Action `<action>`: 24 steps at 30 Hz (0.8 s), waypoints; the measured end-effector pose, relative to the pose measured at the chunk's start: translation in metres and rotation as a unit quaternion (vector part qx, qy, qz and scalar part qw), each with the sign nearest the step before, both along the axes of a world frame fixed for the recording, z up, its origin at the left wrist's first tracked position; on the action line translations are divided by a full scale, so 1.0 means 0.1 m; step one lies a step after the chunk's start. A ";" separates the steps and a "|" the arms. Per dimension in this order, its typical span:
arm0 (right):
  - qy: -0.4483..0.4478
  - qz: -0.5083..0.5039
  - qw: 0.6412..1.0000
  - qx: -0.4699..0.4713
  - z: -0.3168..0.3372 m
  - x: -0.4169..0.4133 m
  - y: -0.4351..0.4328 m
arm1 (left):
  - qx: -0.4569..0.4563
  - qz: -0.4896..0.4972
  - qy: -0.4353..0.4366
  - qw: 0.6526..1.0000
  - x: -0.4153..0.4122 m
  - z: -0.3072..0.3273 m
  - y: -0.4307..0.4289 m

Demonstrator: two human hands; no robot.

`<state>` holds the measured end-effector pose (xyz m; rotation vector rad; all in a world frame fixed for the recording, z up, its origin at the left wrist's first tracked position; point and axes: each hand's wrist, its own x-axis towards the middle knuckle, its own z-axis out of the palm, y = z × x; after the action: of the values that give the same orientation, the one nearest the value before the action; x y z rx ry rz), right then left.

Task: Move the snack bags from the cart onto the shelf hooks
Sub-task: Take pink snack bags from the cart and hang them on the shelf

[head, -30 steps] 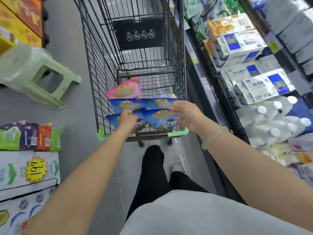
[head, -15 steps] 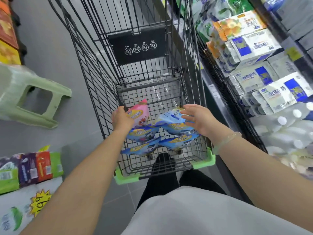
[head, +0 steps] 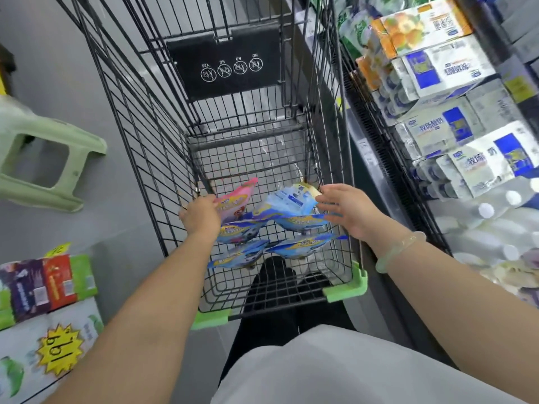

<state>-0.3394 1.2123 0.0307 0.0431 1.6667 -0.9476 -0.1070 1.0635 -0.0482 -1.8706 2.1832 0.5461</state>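
Several blue snack bags [head: 297, 223] and one pink snack bag [head: 237, 196] are bunched inside the black wire cart [head: 163, 158], above its bottom. My left hand [head: 201, 215] grips the left edge of the bunch beside the pink bag. My right hand [head: 348, 211] holds the right edge of the upper blue bags, fingers partly spread. The lowest blue bags [head: 242, 255] hang beneath the others. No shelf hooks are in view.
A refrigerated shelf with milk cartons [head: 455, 135] and white bottles [head: 495, 217] runs along the right, close to the cart. A green plastic stool [head: 40, 158] stands on the grey floor at left. Stacked boxed goods with a yellow price tag [head: 58, 351] sit lower left.
Both hands have gone deeper into the cart with the bunch of bags. The view has tilted, so the cart now appears closer and larger.
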 end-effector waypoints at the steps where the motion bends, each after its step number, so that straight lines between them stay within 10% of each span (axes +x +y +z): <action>1: 0.004 0.008 1.000 0.001 0.00 -0.01 0.00 | -0.023 -0.008 0.017 1.000 -0.04 0.04 0.01; 8: 0.106 0.158 0.980 -0.056 0.08 0.09 -0.17 | -0.189 -0.151 0.202 0.949 -0.15 0.81 0.18; 14: 0.335 0.278 0.882 -0.182 0.23 0.11 -0.35 | -0.244 -0.129 0.379 0.883 -0.19 1.28 0.21; 24: 0.269 0.308 0.882 -0.235 0.26 0.35 -0.33 | -0.143 0.028 0.474 0.869 -0.27 1.34 0.16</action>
<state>-0.3046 1.1794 0.0564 -1.1084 1.7167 -0.8728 -0.1336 1.0799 0.0857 -2.0662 2.9096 1.4840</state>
